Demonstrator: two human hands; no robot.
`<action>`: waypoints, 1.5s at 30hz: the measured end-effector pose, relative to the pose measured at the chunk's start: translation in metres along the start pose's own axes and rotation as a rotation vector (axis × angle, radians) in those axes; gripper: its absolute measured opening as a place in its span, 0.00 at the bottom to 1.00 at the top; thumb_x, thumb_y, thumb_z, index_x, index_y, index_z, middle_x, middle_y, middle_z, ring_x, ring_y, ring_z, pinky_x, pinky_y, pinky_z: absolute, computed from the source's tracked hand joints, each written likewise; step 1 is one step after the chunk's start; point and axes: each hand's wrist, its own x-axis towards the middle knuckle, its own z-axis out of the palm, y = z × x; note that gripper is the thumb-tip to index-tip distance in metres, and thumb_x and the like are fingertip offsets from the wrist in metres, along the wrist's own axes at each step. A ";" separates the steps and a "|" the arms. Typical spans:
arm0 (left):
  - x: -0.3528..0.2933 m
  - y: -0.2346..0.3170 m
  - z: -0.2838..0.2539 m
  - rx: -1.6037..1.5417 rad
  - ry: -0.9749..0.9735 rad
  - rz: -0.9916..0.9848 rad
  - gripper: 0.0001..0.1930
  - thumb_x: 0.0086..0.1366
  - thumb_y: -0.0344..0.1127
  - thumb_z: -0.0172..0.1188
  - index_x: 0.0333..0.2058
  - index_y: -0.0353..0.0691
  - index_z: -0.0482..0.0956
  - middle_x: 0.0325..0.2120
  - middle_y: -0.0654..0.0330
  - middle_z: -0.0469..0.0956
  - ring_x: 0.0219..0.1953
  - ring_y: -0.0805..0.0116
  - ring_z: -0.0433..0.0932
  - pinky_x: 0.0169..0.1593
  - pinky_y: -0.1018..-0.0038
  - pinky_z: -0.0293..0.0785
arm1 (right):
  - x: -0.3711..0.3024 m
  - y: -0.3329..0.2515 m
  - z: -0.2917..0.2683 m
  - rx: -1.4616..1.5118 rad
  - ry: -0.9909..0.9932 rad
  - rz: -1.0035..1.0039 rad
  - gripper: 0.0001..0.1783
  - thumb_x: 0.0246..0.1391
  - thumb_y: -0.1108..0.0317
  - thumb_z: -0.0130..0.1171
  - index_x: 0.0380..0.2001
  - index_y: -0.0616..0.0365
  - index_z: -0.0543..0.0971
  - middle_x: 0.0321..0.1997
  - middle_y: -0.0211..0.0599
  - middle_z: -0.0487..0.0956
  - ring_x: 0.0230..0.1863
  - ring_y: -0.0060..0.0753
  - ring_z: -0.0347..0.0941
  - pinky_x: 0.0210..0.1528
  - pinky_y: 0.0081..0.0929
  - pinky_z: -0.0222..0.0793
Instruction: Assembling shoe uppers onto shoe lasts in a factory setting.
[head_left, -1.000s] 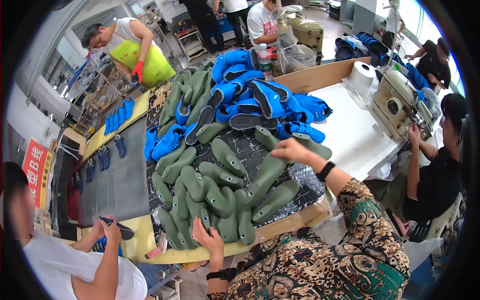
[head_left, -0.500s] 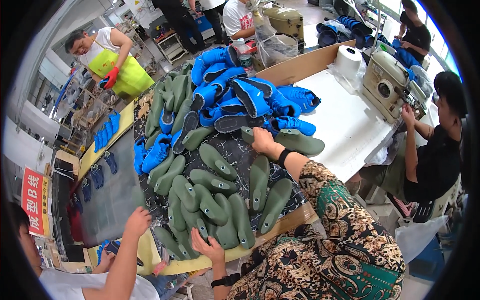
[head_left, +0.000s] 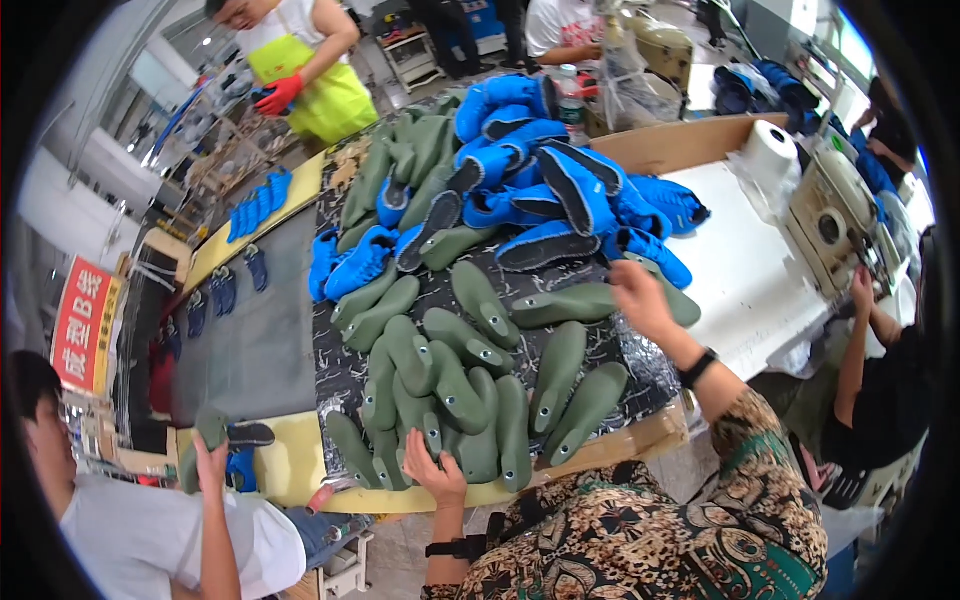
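My left hand is at the near edge of a pile of dark green shoe lasts. Its fingers are stretched out and rest against one of the lasts. My right hand is farther off, at the table's right side, with its fingers apart and a little blurred. It is between a green last lying sideways on its left and another last on its right, partly behind the hand. Beyond it lies a heap of blue shoes with dark soles.
At the lower left, a co-worker's hand holds a green last beside a blue shoe. Blue shoes stand in a row on a yellow ledge. On the right are a white table, a white roll and a sewing machine.
The view has swung, so the table appears farther right. My right hand has drawn away from the last it touched, which now lies sideways. The lower-left co-worker now holds a last.
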 end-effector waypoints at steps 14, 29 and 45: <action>0.002 0.008 -0.003 -0.033 -0.027 -0.029 0.28 0.52 0.31 0.51 0.54 0.30 0.62 0.55 0.47 0.64 0.59 0.50 0.60 0.60 0.56 0.48 | -0.050 0.138 -0.101 0.094 0.207 0.794 0.24 0.48 0.53 0.63 0.37 0.63 0.71 0.25 0.34 0.72 0.24 0.22 0.68 0.23 0.23 0.65; 0.005 0.006 -0.002 -0.034 0.022 -0.026 0.28 0.51 0.31 0.50 0.53 0.31 0.63 0.55 0.47 0.65 0.58 0.51 0.61 0.60 0.58 0.49 | -0.083 0.063 -0.093 0.674 0.299 0.642 0.14 0.53 0.60 0.56 0.41 0.53 0.72 0.33 0.26 0.76 0.28 0.20 0.70 0.25 0.18 0.61; -0.003 0.008 -0.006 -0.074 0.031 -0.069 0.29 0.48 0.31 0.53 0.52 0.31 0.65 0.54 0.48 0.66 0.57 0.50 0.62 0.59 0.57 0.50 | 0.068 -0.086 0.122 1.200 -0.131 0.498 0.20 0.54 0.62 0.52 0.48 0.63 0.70 0.45 0.43 0.75 0.44 0.41 0.73 0.38 0.24 0.71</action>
